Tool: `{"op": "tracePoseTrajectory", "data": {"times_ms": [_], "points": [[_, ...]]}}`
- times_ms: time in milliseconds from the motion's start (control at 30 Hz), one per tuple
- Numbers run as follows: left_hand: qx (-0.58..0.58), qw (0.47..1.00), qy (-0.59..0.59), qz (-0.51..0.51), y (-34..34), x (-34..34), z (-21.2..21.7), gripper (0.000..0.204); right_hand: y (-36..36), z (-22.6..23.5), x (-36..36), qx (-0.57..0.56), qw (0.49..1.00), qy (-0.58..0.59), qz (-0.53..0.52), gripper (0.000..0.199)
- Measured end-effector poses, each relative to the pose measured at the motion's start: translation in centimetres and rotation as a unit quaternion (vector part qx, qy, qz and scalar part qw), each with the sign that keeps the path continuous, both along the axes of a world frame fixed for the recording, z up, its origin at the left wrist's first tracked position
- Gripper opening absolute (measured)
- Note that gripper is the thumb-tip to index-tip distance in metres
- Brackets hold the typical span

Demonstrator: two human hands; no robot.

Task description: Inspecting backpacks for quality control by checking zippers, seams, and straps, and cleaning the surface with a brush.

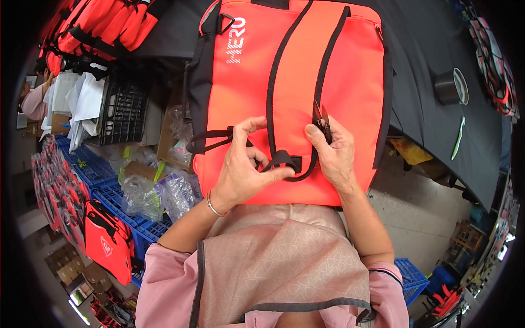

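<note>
Orange bag (295,71) lies flat on the black tabletop (432,65), straps up, at twelve o'clock from the person. Left hand (243,167) is closed, pinching the black strap loop (281,159); right hand (333,153) is closed around small snips (321,117) at three o'clock of it. Trimming stray threads looks to be underway; the snips need a careful, close aim beside the strap (328,60).

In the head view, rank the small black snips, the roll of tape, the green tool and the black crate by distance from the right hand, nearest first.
1. Small black snips: held in the right hand, over the orange bag.
2. Roll of tape: on the dark table, up and to the right.
3. Green tool: just right of the tape; too close to call between them.
4. Black crate: far left.
</note>
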State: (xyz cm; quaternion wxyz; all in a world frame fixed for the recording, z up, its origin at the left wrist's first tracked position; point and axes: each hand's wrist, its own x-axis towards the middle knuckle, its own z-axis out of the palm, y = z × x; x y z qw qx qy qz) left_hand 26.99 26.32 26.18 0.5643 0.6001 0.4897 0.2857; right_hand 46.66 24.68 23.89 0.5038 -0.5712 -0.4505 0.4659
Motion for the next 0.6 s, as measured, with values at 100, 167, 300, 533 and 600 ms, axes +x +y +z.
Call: {"op": "tracePoseTrajectory", "data": {"times_ms": [100, 167, 300, 533, 600], "points": [[0.103, 0.991, 0.045, -0.069, -0.5, -0.5, -0.7, 0.096, 0.1, -0.2, -0.2, 0.000, 0.999, 0.035, -0.002, 0.020], [0.232, 0.968, 0.060, -0.071, -1.1, -0.6, -1.4, 0.096, -0.2, -0.2, -0.1, 0.004, 0.999, 0.042, -0.004, 0.019], [0.212, 0.977, -0.026, -0.010, -2.2, -0.4, -3.4, 0.106, -0.8, 0.7, -0.5, 0.027, 0.999, 0.039, -0.011, 0.016], [0.209, 0.978, -0.006, -0.006, -2.7, -0.3, -3.6, 0.104, -1.1, 0.8, -0.5, 0.070, 0.995, 0.072, -0.011, 0.016], [0.204, 0.978, 0.036, -0.029, -2.5, -0.2, -2.1, 0.100, -1.2, 1.1, -0.3, 0.034, 0.998, 0.051, -0.007, 0.017]]}}
